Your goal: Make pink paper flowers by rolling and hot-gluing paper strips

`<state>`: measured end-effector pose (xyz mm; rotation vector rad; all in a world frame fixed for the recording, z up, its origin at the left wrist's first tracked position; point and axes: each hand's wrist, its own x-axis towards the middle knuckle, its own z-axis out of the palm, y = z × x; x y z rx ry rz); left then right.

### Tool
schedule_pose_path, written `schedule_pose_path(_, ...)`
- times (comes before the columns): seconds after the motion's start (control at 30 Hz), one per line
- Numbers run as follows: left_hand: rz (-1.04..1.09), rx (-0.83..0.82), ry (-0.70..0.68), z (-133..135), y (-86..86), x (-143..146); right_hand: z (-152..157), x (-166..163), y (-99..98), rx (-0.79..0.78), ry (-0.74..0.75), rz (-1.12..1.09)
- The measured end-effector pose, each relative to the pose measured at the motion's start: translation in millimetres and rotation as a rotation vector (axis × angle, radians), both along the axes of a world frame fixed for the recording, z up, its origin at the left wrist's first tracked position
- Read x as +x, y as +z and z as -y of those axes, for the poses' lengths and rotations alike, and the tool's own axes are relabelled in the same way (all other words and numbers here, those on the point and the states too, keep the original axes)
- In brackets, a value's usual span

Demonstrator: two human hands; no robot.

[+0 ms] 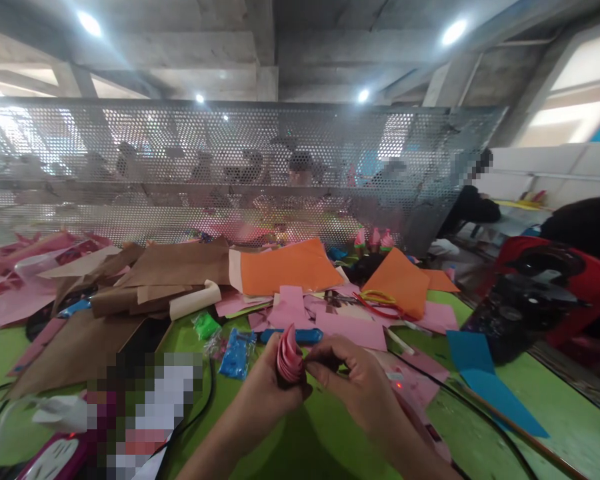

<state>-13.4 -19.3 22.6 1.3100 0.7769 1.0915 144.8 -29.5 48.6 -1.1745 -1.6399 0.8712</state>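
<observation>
Low in the middle of the head view, my left hand (267,387) and my right hand (353,380) meet over the green table (485,433). Between them is a small folded pink paper piece (289,359), layered like petals. My left hand's fingers are curled round its lower part. My right hand's thumb and fingers pinch its right edge. Loose pink paper sheets (350,328) lie just behind my hands.
Brown paper (177,267) and orange sheets (285,267) are heaped at the back. Blue paper (485,380) lies to the right, a blue packet (237,353) to the left. A perforated metal screen (240,173) closes the far side, with people behind it. A black cable (460,400) crosses the table.
</observation>
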Motion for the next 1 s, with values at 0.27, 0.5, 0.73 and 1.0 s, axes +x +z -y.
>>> schedule_pose_path(0.27,-0.013,-0.056,-0.025,1.6,0.2,-1.3,-1.1,4.0,1.5,0.032,-0.011,0.019)
schedule_pose_path(0.5,0.039,-0.032,-0.024,2.2,6.0,0.7,0.3,2.3,1.8,-0.011,0.036,-0.001)
schedule_pose_path(0.73,-0.017,-0.022,-0.013,2.3,5.5,0.2,0.0,1.2,-2.9,0.005,0.035,0.030)
schedule_pose_path(1.0,-0.012,-0.040,-0.015,0.4,0.3,-2.8,-1.3,4.6,4.5,-0.023,0.030,-0.016)
